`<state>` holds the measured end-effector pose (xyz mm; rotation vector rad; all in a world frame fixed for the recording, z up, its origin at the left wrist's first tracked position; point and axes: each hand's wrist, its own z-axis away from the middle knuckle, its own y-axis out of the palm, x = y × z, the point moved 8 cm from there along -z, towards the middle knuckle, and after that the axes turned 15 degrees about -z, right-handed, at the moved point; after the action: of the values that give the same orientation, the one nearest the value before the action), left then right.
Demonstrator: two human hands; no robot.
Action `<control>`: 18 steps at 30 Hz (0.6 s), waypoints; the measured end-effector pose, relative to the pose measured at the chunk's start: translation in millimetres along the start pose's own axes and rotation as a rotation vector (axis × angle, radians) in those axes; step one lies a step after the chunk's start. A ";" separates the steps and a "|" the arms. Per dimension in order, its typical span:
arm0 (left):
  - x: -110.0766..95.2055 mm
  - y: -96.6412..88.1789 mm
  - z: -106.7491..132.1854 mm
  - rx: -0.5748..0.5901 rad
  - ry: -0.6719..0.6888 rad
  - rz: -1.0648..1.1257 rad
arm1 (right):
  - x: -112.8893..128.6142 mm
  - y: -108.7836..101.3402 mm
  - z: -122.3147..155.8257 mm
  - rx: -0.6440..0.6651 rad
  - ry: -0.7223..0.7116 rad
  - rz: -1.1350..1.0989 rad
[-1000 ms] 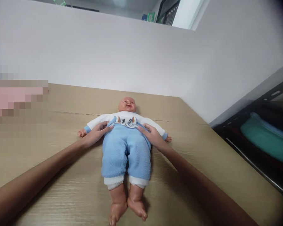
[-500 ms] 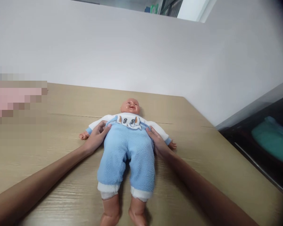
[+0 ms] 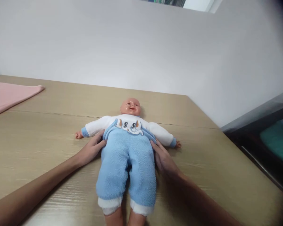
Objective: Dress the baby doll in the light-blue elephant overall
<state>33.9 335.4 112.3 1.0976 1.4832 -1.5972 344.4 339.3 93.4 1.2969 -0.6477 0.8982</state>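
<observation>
Head view: doll (image 3: 131, 123) lies supine on the surface (image 3: 37, 135), head toward 12 o'clock. Your left hand (image 3: 91, 150) and right hand (image 3: 163, 158) flank its trousers (image 3: 127, 166) at 9 and 3; the fingers' grip is unconfirmed. An uneven pull could skew it.

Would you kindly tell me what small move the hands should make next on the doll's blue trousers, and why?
Probably take a firm, even pinch of the fleece on both sides. The left hand and right hand rest against the blue trousers at the waist of the doll, but no clear grip shows, and it lies flat on its back on the table.
</observation>
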 end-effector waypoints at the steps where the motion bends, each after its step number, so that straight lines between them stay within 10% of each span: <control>1: 0.8 3.8 2.0 -0.024 -0.045 0.100 | -5.3 4.0 2.4 0.003 0.035 -0.068; 7: 6.3 36.1 12.7 -0.021 -0.240 0.531 | -6.7 20.7 9.2 0.045 0.096 -0.158; 18: 5.4 18.2 -2.3 0.022 -0.178 0.412 | 3.3 10.8 -5.2 0.053 0.105 -0.155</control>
<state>48.4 335.9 99.8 1.1533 1.0446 -1.3809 336.5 345.3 100.9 1.3188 -0.4377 0.8545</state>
